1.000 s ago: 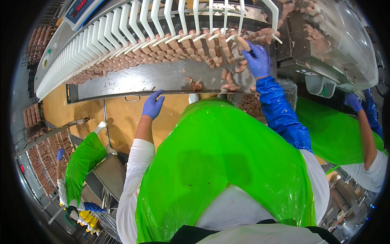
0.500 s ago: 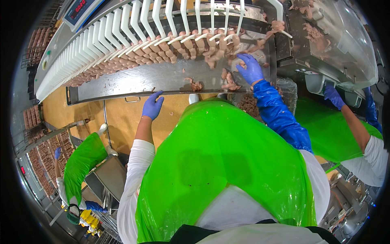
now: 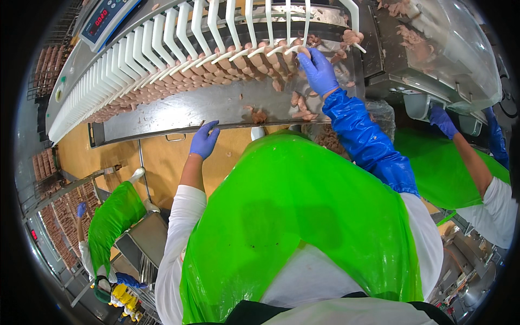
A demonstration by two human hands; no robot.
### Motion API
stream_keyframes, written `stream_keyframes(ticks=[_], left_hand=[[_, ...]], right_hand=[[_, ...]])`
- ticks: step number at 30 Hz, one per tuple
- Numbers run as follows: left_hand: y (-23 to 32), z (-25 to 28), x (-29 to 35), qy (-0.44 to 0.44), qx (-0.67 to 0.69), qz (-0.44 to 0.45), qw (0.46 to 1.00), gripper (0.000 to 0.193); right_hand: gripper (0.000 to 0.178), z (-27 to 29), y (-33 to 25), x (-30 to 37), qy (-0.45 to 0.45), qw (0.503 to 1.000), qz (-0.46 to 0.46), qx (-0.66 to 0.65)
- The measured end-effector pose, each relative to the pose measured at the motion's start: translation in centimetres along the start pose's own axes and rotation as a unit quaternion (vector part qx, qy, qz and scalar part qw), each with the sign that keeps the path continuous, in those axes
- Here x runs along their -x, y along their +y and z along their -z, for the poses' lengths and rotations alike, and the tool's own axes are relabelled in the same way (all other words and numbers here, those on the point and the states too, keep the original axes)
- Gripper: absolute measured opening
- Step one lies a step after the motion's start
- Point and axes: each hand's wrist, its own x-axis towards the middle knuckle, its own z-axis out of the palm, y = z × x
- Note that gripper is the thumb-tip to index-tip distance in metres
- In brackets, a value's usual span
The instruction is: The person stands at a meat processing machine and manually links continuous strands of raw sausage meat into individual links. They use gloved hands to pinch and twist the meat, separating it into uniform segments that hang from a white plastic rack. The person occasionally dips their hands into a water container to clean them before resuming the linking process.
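My right arm reaches up and away from me, its blue sleeve (image 3: 368, 135) slanting leftward from the elbow to the wrist. At the end of it my right hand (image 3: 313, 58) is raised with the back of its blue glove toward my eyes, thumb and fingers pointing up at the sausages (image 3: 260, 62) by the end of the row. The fingers are partly bent and slightly apart, right against a sausage at a white hook (image 3: 249, 19); whether they pinch it or only touch it, I cannot tell. The linked sausages hang from the row of hooks, over the far side of the metal tray (image 3: 173, 111).

My left arm is lower, the white sleeve (image 3: 187, 211) pulled back from a bare wrist. My left hand (image 3: 205, 140) hangs at the tray's near edge, fingers loosely spread and a little curled, with nothing in them (I can't make out whether the fingertips rest on the rim).

Between my two hands, a meat scrap (image 3: 258, 115) and some loose sausages (image 3: 302, 108) lie on the tray. My green apron (image 3: 298, 206) fills the space between my forearms.
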Motion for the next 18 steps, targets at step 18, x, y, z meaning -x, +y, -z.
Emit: stream_keyframes(ticks=[18], left_hand=[[24.1, -5.6, -6.3, -0.254, 0.086, -0.170, 0.948, 0.039]], right_hand=[[0.027, 8.2, -6.8, 3.4, -0.316, 0.924, 0.030, 0.216]])
